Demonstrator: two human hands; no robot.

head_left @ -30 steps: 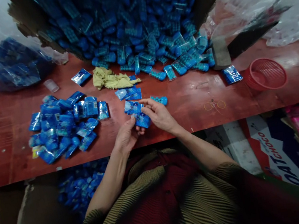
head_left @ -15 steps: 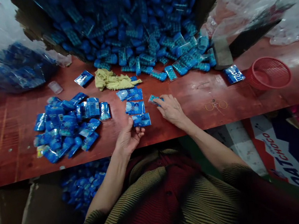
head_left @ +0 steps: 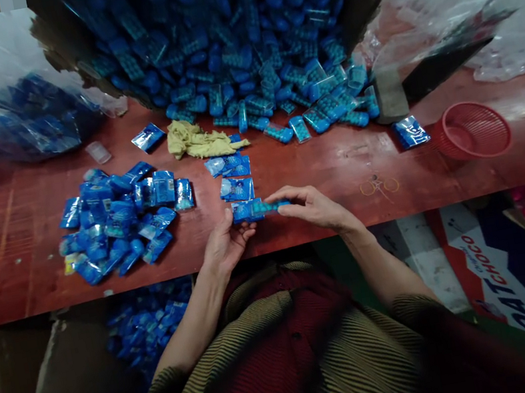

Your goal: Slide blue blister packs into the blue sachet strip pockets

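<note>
My left hand (head_left: 229, 239) grips a blue printed plastic pouch (head_left: 243, 212) by its left end, near the table's front edge. Between the fingers of my right hand (head_left: 312, 206) is a clear, blue-capped container of small turquoise balls (head_left: 269, 207). Its left end is at the pouch's right-hand opening; how far it reaches inside I cannot tell. Just beyond lie more flat blue pouches (head_left: 237, 189) in a column, partly under a crumpled yellow cloth (head_left: 196, 140). To the left of my left hand is a heap of filled blue pouches (head_left: 113, 216).
A large torn carton (head_left: 77, 70) spills blue-capped containers (head_left: 243, 85) onto the red table (head_left: 326, 212). At right stand a red plastic basket (head_left: 477, 130) and a loose blue pouch (head_left: 410, 131); rubber bands (head_left: 379, 185) lie nearer. A bag of blue pouches (head_left: 36, 121) rests back left.
My right hand has brought the container from the table toward me and left, up to the pouch's opening. My left hand has stayed in place with the pouch.
</note>
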